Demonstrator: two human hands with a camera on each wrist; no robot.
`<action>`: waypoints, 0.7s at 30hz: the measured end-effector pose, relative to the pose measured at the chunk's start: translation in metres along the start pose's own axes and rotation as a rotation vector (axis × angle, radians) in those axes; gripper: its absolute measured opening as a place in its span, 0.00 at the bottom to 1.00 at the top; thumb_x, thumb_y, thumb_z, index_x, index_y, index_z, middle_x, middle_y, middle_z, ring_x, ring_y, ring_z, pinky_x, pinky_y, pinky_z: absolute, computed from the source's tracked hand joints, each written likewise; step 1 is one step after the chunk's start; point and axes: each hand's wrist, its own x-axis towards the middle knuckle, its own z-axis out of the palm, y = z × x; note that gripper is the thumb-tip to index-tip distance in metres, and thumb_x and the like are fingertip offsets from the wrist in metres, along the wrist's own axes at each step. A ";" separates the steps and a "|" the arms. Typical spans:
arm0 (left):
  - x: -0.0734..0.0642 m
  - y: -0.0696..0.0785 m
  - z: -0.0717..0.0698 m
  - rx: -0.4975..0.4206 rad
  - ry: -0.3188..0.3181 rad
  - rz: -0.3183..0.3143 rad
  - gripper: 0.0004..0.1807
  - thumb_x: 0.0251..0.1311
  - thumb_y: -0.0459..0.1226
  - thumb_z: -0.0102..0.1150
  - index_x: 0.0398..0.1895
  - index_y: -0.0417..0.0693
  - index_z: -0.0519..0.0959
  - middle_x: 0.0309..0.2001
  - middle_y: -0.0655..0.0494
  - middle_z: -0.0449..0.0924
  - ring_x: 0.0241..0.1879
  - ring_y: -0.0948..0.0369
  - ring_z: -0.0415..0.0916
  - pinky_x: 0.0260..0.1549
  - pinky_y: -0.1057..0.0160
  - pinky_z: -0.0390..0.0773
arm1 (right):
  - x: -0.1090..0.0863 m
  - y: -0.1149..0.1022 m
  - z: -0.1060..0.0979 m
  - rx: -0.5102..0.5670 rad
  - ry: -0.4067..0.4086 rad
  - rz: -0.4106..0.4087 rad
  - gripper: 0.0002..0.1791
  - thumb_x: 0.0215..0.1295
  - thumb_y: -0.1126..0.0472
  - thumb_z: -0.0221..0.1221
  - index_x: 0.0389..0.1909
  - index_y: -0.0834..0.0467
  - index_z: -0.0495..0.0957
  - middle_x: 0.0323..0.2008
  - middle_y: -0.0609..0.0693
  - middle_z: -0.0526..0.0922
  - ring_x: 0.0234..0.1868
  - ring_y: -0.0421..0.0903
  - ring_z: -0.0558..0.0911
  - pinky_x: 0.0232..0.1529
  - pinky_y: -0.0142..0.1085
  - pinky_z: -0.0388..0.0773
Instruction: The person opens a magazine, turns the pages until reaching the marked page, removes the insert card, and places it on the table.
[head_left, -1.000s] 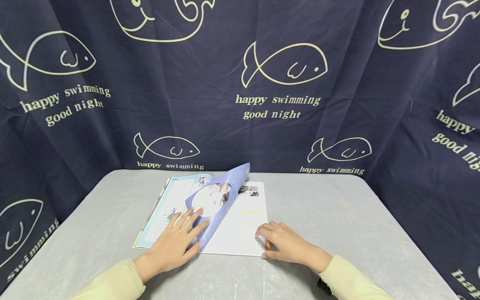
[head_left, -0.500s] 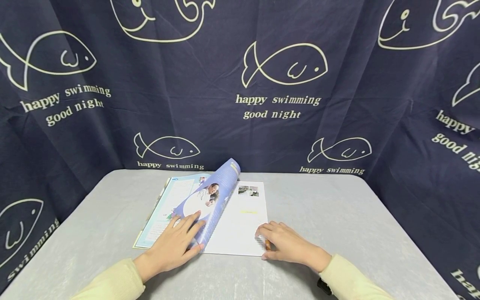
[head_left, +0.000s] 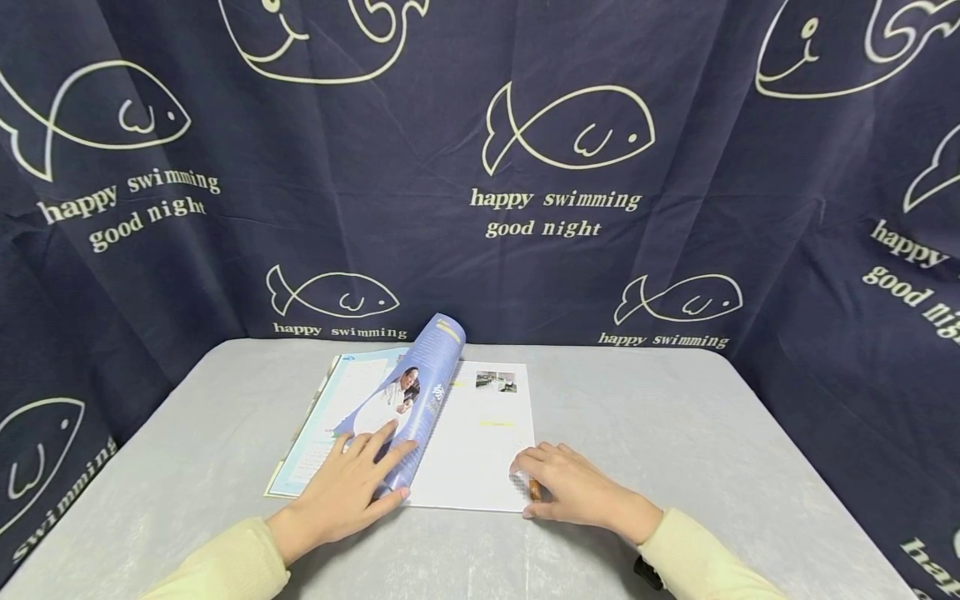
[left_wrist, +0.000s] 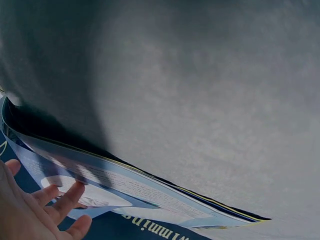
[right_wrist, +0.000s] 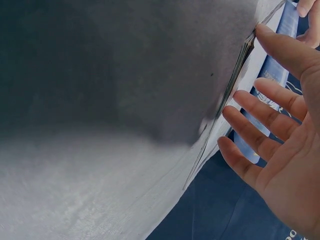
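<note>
left grip (head_left: 348, 479): a bare hand, released, fingers spread and fairly straight over the near end of the blue page (head_left: 437, 367), the thumb at the book's (head_left: 474, 471) near edge.
reason for the spread: the blue page looks springy, so the flat fingers probably hold its low end against flipping back over the white page (head_left: 467, 446).
right grip (head_left: 573, 487): a bare hand with bent fingers and thumb at the white page's near right corner; whether it pinches the sheets or only rests against them, i cannot tell.
reason for the corner: likely to steady that half of the book, the loosest spot being there.
gap under the fingers: a small brown patch (head_left: 535, 490), too hidden to name; the right wrist view shows sheet edges bowed apart by the thumb.
book: open on the counter (head_left: 645, 417), between the two hands, its near edge toward the person.
blue page's lie: arched up along the middle, far end raised, a printed figure in white (head_left: 382, 408) facing up.
pale page (head_left: 360, 375): on the left side, partly covered by the blue page and the hand.
white page: flat, with two small photos (head_left: 497, 382) near the top.
counter: light grey, faintly mottled, rounded far corners.
sleeves (head_left: 225, 567): pale yellow, with something dark (head_left: 648, 573) under the right wrist.
room: dark blue cloth (head_left: 427, 242) behind and at both sides, printed with fish outlines and "happy swimming good night".
</note>
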 end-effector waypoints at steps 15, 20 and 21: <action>0.001 -0.003 0.003 0.035 0.060 0.043 0.32 0.53 0.60 0.50 0.61 0.62 0.68 0.64 0.46 0.62 0.52 0.50 0.67 0.47 0.47 0.65 | -0.001 0.000 -0.001 0.003 0.008 0.003 0.23 0.48 0.49 0.66 0.45 0.52 0.75 0.36 0.40 0.78 0.40 0.37 0.73 0.42 0.37 0.70; 0.002 -0.004 0.002 0.027 0.059 0.065 0.31 0.54 0.59 0.50 0.60 0.57 0.69 0.64 0.46 0.62 0.57 0.49 0.64 0.51 0.47 0.64 | -0.001 0.000 -0.002 0.012 0.004 0.001 0.22 0.48 0.51 0.66 0.45 0.53 0.76 0.34 0.39 0.77 0.37 0.35 0.71 0.40 0.35 0.69; 0.002 -0.004 0.002 0.026 0.059 0.071 0.31 0.54 0.59 0.50 0.60 0.57 0.69 0.64 0.46 0.62 0.58 0.49 0.64 0.51 0.47 0.63 | -0.001 0.000 -0.002 0.014 0.003 0.000 0.22 0.48 0.52 0.66 0.44 0.53 0.76 0.34 0.38 0.77 0.37 0.35 0.71 0.40 0.35 0.69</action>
